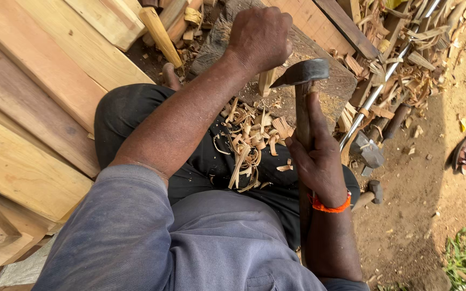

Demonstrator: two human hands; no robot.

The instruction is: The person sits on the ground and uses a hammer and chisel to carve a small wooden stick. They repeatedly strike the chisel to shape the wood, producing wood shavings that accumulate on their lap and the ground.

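Hard daylight, outdoors. Your planks (33, 91) at left glare pale yellow, close to washed out along the top edges. The bare dirt ground (422, 188) at right is sunlit too, warm brown, with a soft-edged shadow boundary running down it. Your lap sits in shade; the dark trousers (130, 116) lose nearly all detail. The left hand (260, 37) catches light on its knuckles. The adze head (303, 73) shows a dull sheen, no flare. Focus is sharp mid-frame on the shavings (249, 143); your sleeve (125, 237) is slightly soft. Wide lens: plank lines splay toward the corners.
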